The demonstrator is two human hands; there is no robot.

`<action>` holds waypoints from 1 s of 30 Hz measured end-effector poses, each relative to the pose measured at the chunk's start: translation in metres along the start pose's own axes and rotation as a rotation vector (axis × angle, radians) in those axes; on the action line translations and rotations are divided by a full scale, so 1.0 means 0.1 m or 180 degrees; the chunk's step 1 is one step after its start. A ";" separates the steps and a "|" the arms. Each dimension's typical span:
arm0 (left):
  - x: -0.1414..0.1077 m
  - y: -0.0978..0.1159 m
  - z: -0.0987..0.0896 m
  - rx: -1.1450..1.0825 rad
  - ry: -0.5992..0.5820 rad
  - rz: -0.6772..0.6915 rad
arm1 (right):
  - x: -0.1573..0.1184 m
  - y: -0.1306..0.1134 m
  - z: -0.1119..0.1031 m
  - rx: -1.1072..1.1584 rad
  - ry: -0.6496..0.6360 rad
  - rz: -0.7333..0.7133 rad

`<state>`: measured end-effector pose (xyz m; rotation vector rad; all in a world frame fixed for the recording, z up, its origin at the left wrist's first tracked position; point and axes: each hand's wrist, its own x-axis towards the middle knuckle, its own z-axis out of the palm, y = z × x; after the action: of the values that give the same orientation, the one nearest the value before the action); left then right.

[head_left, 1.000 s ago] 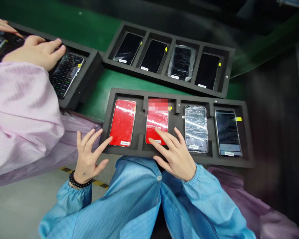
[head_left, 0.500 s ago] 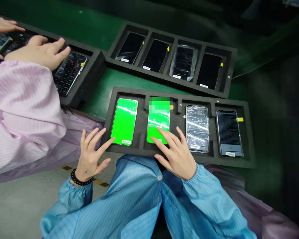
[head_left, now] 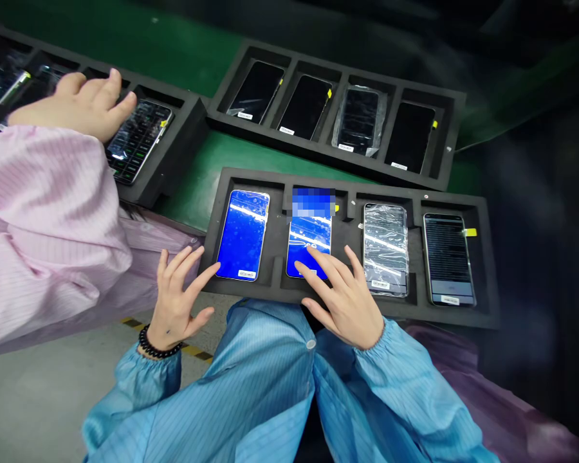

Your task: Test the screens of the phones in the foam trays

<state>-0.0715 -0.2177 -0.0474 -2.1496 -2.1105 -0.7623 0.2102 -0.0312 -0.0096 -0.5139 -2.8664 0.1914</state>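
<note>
A black foam tray (head_left: 275, 287) lies in front of me with phones in its compartments. The leftmost phone (head_left: 244, 235) glows solid blue; my left hand (head_left: 178, 299), fingers spread, has its index fingertip at that phone's lower left edge. Over the bottom of the second phone (head_left: 310, 231), also blue with its top blurred out, my right hand (head_left: 343, 296) is open, fingertips on or just above the screen. To the right lie a phone in wrinkled clear film (head_left: 385, 247) and a phone showing lines of text (head_left: 448, 257), with a yellow tab at its side.
Behind stands another foam tray (head_left: 313, 145) holding dark-screened phones with yellow tabs. At the left, a co-worker's hand (head_left: 72, 106) in a pink sleeve (head_left: 43, 212) is over a third tray (head_left: 186, 128) of phones. The table (head_left: 193, 183) is green.
The two left phones' screens have turned from green to blue. My hands have barely moved. One of the co-worker's hands has left the tray at the far left.
</note>
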 end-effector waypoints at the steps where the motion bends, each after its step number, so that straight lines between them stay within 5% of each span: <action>1: 0.00 0.00 0.00 -0.0007 0.0018 -0.0012 | 0.00 0.00 0.00 0.0007 0.0007 0.0016; 10: -0.01 -0.01 -0.01 0.0090 -0.0161 0.0027 | 0.00 -0.01 0.00 0.0098 0.0011 0.0016; 20: 0.09 0.03 -0.01 0.0029 0.0164 -0.0013 | -0.01 -0.01 0.01 0.0186 0.0098 0.0088; 25: 0.79 0.14 -0.13 -0.0176 0.0297 0.0112 | 0.02 0.06 -0.09 0.0438 0.0119 0.0108; 30: 1.80 0.32 -0.01 -0.0110 -0.0732 0.0705 | 0.06 0.19 -0.31 0.0500 0.0197 0.0407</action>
<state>-0.0491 -0.0528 0.0283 -2.5437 -1.9154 -0.5590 0.2180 -0.0084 0.0182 -0.6594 -2.7311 0.4106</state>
